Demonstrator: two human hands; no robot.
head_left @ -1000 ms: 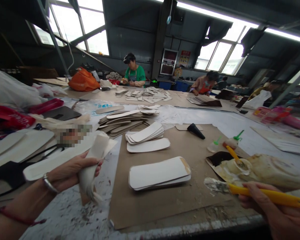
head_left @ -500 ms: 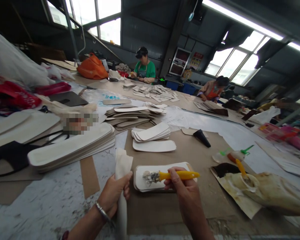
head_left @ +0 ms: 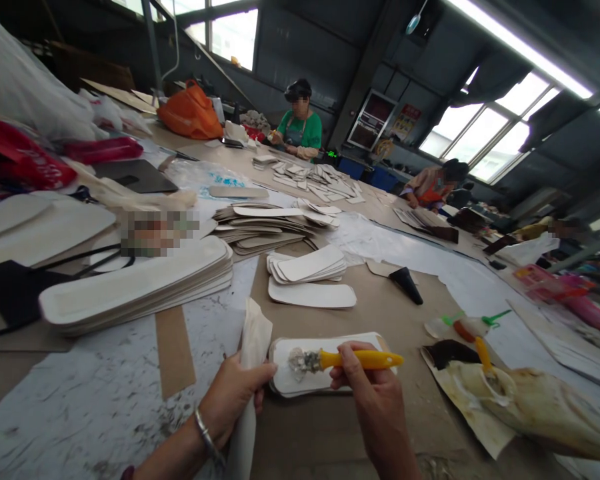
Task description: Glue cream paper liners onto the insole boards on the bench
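My right hand [head_left: 373,400] grips a yellow-handled brush [head_left: 365,360]; its clumped, glue-crusted bristles rest over the top of a short stack of white rounded panels [head_left: 280,377]. In my left hand [head_left: 235,390] is a long pale strip of sheet material [head_left: 255,327], folded or curled lengthwise, its lower end running toward the table's near edge. The left thumb reaches the left edge of the panel stack. Beyond it sits another small stack of white panels [head_left: 310,293] on the brown board [head_left: 290,440].
To the right lies a crusted glue bottle [head_left: 545,407] with a second yellow handle [head_left: 484,353] in its opening. Nearby are small green-tipped bottles [head_left: 473,327] and a black cone [head_left: 407,285]. Long white panels [head_left: 140,287] are piled left. Two co-workers [head_left: 305,130] sit across the table.
My left hand has shifted slightly right, its thumb now extended to the panel stack. The brush has stayed nearly in place over the top panel. The whole view has tilted a little.
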